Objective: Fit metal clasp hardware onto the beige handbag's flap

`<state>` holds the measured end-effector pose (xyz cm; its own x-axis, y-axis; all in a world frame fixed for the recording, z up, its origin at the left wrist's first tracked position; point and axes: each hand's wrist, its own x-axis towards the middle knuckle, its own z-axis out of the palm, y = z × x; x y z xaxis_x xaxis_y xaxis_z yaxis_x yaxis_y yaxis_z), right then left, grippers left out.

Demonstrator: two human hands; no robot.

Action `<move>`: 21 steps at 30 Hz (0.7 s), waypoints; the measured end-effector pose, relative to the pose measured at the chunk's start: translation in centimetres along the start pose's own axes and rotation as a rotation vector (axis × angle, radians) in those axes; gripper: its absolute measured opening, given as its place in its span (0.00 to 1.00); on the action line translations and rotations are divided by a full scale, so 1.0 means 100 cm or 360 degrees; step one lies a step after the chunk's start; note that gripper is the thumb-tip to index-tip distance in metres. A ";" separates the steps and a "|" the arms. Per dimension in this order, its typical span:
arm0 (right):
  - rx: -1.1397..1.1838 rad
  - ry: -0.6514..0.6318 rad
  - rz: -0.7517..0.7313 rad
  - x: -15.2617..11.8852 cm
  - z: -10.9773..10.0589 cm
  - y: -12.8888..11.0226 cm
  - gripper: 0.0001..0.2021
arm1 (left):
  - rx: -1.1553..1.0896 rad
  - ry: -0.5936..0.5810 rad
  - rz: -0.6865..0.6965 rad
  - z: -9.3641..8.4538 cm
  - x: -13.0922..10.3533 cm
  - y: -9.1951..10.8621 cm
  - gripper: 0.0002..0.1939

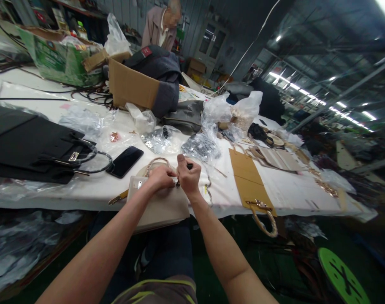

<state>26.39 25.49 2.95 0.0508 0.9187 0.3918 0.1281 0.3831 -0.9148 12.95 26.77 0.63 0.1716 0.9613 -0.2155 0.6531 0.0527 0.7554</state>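
A beige bag panel [161, 210] lies over the table's front edge, reaching toward my lap, with a braided handle [157, 160] behind it. My left hand [161, 176] rests on its upper edge, fingers bent together near a small metal fitting; what they pinch is hidden. Closed round a dark-handled tool [189, 166], my right hand [188, 174] holds it upright, its lower end at the fitting beside my left fingertips. A yellow-handled tool [119, 197] sticks out left of the panel.
To the left are a phone [126, 161] and black bag pieces [31, 145]. Plastic-wrapped parts [201, 146] lie behind my hands. A mustard panel [248, 179] with a handle is at right. Behind stand a cardboard box [132, 86] and a person [161, 25].
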 end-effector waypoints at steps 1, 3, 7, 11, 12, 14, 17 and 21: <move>-0.0006 0.0006 -0.0014 -0.002 0.000 0.001 0.34 | 0.0031 -0.0028 0.0008 0.000 0.000 0.000 0.14; -0.0040 -0.0002 -0.0049 -0.006 0.000 0.001 0.34 | 0.0142 -0.0007 -0.0010 0.002 -0.001 0.002 0.12; -0.0048 0.0007 -0.0023 -0.007 -0.002 0.000 0.34 | 0.0273 0.0147 -0.0064 0.006 -0.005 0.010 0.12; 0.0089 0.0076 0.0064 0.000 -0.005 -0.001 0.34 | 0.0236 0.0137 -0.0110 0.007 -0.008 0.013 0.17; 0.0087 0.0078 0.0059 0.001 -0.006 0.000 0.35 | 0.0233 0.0136 -0.0122 0.007 -0.008 0.013 0.17; 0.0033 0.0048 0.0024 0.001 -0.007 0.001 0.35 | 0.0234 0.0143 -0.0118 0.007 -0.007 0.012 0.17; -0.0052 -0.0008 -0.0023 -0.003 -0.007 0.004 0.35 | 0.0242 0.0152 -0.0091 0.008 -0.006 0.010 0.18; -0.0078 0.0009 -0.0062 -0.008 -0.005 0.004 0.34 | 0.0281 0.0166 -0.0070 0.010 -0.006 0.010 0.17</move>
<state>26.88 24.89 2.37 0.0503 0.9026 0.4275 0.1783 0.4130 -0.8931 14.22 25.99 0.86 0.0684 0.9824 -0.1736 0.7789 0.0561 0.6246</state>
